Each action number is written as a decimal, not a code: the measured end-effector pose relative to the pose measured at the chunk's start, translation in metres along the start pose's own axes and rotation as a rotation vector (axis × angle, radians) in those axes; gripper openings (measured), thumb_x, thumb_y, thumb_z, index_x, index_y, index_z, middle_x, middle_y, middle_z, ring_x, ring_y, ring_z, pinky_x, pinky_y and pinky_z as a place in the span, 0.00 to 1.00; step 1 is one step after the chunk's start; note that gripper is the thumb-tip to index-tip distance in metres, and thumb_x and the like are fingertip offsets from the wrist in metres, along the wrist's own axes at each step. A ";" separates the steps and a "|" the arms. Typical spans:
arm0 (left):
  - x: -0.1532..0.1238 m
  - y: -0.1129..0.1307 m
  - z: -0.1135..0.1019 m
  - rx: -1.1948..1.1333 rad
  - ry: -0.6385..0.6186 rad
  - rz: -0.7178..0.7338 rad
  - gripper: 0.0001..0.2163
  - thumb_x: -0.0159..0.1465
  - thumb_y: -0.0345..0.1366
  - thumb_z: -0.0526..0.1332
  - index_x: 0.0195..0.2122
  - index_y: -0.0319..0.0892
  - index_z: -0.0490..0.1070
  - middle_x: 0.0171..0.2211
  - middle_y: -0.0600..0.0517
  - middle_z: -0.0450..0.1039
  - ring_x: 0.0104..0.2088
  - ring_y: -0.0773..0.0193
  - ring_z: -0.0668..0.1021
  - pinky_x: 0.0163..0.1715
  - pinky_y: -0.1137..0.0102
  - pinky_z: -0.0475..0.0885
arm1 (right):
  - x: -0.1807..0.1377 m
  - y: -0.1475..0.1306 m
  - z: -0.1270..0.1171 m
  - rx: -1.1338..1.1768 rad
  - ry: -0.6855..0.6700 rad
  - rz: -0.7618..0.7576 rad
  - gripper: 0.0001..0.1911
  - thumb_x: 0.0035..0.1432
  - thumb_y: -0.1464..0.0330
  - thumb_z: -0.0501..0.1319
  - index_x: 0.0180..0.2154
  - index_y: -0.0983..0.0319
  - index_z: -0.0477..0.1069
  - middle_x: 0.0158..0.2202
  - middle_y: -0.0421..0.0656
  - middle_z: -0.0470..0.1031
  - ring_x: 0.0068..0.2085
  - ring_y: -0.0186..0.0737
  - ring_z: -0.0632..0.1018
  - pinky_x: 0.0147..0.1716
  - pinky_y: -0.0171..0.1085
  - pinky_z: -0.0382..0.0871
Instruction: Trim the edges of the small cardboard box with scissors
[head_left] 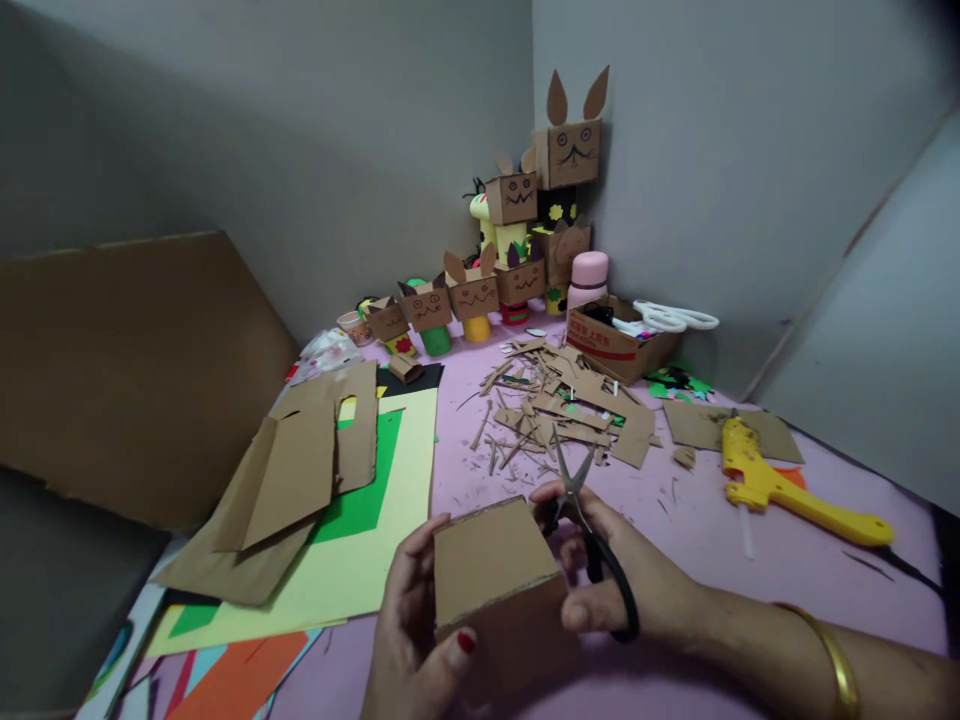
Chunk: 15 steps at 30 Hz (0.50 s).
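A small brown cardboard box (pixel 495 555) is in front of me at the bottom centre, its top and one side facing me. My left hand (pixel 412 610) wraps round its left side, thumb on the near face. On the right, my right hand (pixel 615 570) has black-handled scissors (pixel 576 482) hooked on its fingers, their blades parted and pointing away. The right fingertips reach the box's far right corner. Beyond the blades lies a heap of cardboard scraps (pixel 559 405).
A yellow glue gun (pixel 795 500) rests on the right, its cord running off. Cardboard sheets (pixel 292 480) and coloured paper (pixel 405 470) lie on the left. At the back stand several cardboard animal figures (pixel 472 295), a pink bottle (pixel 589 275) and a box with white scissors (pixel 622 345).
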<state>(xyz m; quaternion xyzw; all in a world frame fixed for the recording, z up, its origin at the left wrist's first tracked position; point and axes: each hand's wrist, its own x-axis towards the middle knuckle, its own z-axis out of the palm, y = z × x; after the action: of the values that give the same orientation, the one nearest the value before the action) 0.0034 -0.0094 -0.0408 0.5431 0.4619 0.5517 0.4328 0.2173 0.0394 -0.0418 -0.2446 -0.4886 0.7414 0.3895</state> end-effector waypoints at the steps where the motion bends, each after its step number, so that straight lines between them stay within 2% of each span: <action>1: -0.001 -0.001 -0.001 0.017 -0.005 0.016 0.29 0.51 0.52 0.68 0.54 0.54 0.67 0.51 0.48 0.76 0.46 0.48 0.80 0.37 0.63 0.81 | 0.000 -0.001 0.001 0.010 -0.025 0.008 0.44 0.31 0.63 0.78 0.48 0.56 0.59 0.43 0.42 0.70 0.40 0.42 0.74 0.36 0.37 0.68; 3: -0.002 -0.001 -0.002 0.056 -0.021 0.054 0.28 0.53 0.53 0.66 0.55 0.55 0.66 0.52 0.48 0.76 0.47 0.48 0.80 0.37 0.63 0.81 | -0.001 -0.001 0.003 -0.024 -0.063 0.018 0.42 0.33 0.64 0.77 0.49 0.56 0.59 0.44 0.44 0.72 0.42 0.46 0.75 0.38 0.40 0.70; 6: -0.003 -0.001 0.000 0.141 -0.066 0.101 0.28 0.56 0.51 0.65 0.57 0.57 0.62 0.55 0.49 0.73 0.50 0.49 0.78 0.41 0.62 0.80 | -0.004 -0.001 0.001 -0.212 -0.001 -0.083 0.39 0.37 0.64 0.75 0.51 0.56 0.61 0.47 0.46 0.70 0.47 0.49 0.74 0.44 0.44 0.68; 8: -0.003 -0.002 0.002 0.194 -0.083 0.145 0.32 0.54 0.51 0.67 0.59 0.58 0.59 0.58 0.49 0.69 0.52 0.49 0.77 0.43 0.62 0.80 | -0.005 -0.001 -0.002 -0.432 0.070 -0.225 0.39 0.38 0.66 0.74 0.52 0.55 0.60 0.50 0.47 0.68 0.49 0.50 0.72 0.47 0.46 0.66; 11: -0.002 -0.006 0.002 0.326 -0.038 0.200 0.39 0.53 0.48 0.69 0.63 0.54 0.53 0.64 0.44 0.61 0.56 0.47 0.74 0.44 0.61 0.79 | -0.006 -0.004 -0.005 -0.740 0.074 -0.486 0.39 0.42 0.72 0.70 0.54 0.53 0.57 0.49 0.45 0.67 0.49 0.50 0.70 0.47 0.46 0.65; 13: -0.001 -0.007 0.000 0.536 0.024 0.309 0.43 0.54 0.42 0.69 0.66 0.50 0.47 0.67 0.41 0.53 0.62 0.44 0.66 0.52 0.56 0.74 | -0.005 -0.005 -0.005 -0.866 0.058 -0.633 0.39 0.43 0.74 0.67 0.56 0.51 0.55 0.48 0.45 0.67 0.48 0.48 0.70 0.47 0.45 0.65; 15: 0.001 -0.006 -0.003 0.787 0.032 0.504 0.46 0.54 0.37 0.70 0.68 0.46 0.42 0.68 0.38 0.49 0.65 0.43 0.58 0.61 0.50 0.62 | -0.004 -0.006 -0.004 -0.945 0.045 -0.695 0.39 0.45 0.74 0.66 0.57 0.51 0.53 0.46 0.45 0.69 0.45 0.48 0.71 0.45 0.44 0.65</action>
<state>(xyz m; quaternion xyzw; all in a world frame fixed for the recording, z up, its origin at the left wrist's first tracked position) 0.0002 -0.0072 -0.0467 0.7526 0.4966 0.4306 0.0391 0.2248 0.0395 -0.0382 -0.2329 -0.8093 0.2665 0.4688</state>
